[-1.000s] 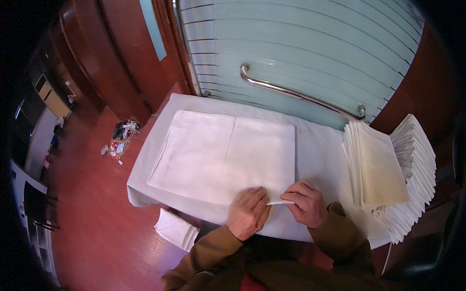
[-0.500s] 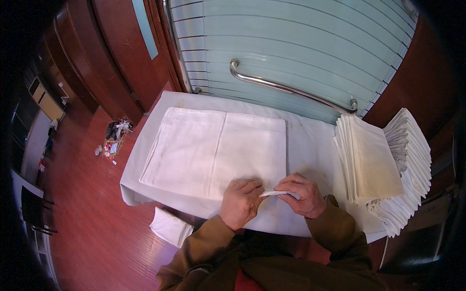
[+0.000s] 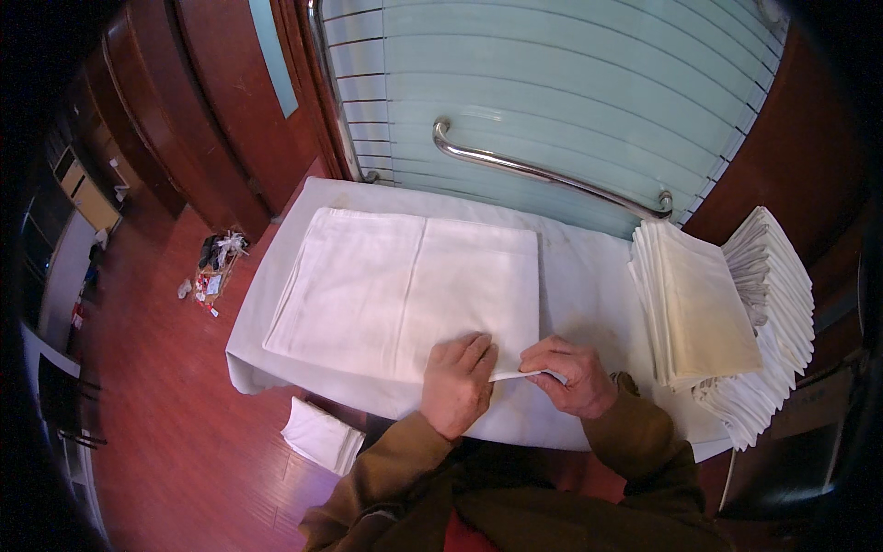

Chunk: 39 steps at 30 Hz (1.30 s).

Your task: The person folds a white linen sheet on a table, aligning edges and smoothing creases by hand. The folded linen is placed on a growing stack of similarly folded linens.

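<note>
A white cloth [image 3: 368,281] lies flat on the table with a crease running down its middle. My right hand [image 3: 572,377] pinches the near right corner, where a narrow raised strip of the edge shows between my two hands. My left hand [image 3: 457,382] rests on the near edge just left of that strip, its fingers bent and pressed against the fabric. The left thumb is largely hidden, but the fingers close on the cloth's edge.
A stack of folded white cloths [image 3: 694,304] sits at the table's right end, with more fanned-out folded cloths [image 3: 786,294] beside it. Another folded white cloth [image 3: 317,434] is below the near left edge. A metal handle [image 3: 552,170] crosses the glass door behind. Litter [image 3: 216,262] lies on the floor.
My left hand has shifted slightly left along the near edge, and the gap between my hands has widened, showing more of the strip. The right hand still pinches the corner.
</note>
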Tool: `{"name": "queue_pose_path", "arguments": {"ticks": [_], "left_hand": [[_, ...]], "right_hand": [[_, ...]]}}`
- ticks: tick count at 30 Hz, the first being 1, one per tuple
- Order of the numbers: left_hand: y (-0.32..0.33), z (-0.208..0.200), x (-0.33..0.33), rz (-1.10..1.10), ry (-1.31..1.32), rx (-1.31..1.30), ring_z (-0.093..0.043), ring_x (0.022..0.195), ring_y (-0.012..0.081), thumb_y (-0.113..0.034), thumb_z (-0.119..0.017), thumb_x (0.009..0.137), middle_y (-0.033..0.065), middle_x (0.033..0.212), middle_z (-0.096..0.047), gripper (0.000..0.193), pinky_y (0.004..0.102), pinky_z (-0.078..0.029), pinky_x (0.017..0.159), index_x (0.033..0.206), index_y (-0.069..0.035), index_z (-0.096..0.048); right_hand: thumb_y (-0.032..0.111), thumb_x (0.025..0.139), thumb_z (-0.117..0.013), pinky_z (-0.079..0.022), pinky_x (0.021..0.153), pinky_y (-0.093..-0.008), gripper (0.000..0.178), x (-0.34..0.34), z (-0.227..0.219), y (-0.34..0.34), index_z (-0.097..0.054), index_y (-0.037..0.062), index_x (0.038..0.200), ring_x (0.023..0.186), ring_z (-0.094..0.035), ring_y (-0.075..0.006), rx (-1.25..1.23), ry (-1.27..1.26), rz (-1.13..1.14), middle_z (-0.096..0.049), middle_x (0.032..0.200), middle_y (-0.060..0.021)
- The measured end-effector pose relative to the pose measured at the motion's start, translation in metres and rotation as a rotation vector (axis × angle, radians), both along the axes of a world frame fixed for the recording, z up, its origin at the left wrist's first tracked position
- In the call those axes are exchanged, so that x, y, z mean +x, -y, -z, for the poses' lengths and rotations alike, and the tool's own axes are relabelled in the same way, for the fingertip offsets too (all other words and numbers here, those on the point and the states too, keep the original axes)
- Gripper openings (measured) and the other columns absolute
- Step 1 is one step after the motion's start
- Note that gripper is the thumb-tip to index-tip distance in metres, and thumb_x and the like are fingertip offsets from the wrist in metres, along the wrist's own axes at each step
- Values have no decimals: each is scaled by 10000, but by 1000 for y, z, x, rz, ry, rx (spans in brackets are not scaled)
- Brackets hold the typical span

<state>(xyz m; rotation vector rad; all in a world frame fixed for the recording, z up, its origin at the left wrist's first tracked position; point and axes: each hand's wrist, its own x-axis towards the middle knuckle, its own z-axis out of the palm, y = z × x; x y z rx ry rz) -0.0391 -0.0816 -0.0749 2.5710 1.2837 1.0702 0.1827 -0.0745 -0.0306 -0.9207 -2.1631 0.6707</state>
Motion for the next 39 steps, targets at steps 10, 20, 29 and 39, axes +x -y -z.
{"name": "queue_pose_path", "arguments": {"ticks": [10,20,29,39], "left_hand": [[4,0,-4,36,38,-4,-598,1218,302,-80,-747,687,157,1286,-644,518,428,-437,994,1188,22,-666],[0,-8,-6,16,521,-146,-649,1050,365,-119,-651,934,189,1182,-690,258,428,-481,915,1167,-10,-679],[10,-11,-16,-70,749,-658,-644,1050,369,-131,-608,976,187,1187,-686,264,398,-501,904,1203,-14,-673],[6,-2,-15,36,648,-319,-631,1106,386,-49,-668,890,188,1259,-666,358,421,-495,952,1247,-24,-661]], "right_hand": [[68,918,-675,-541,778,-333,128,12,-6,-10,-709,-5,1017,894,-683,-233,-241,-86,17,-698,983,-118],[289,994,-621,-572,810,-375,367,9,11,-91,-634,-28,1180,901,-684,-208,-1040,-638,238,-685,1034,-106],[331,987,-614,-462,985,-404,450,-27,28,-148,-603,-35,1249,1098,-618,-265,-945,-766,398,-667,1173,-135],[282,928,-621,-514,778,-394,336,-25,57,-177,-696,-29,1030,865,-698,-290,-427,-393,540,-725,926,-178]]}}
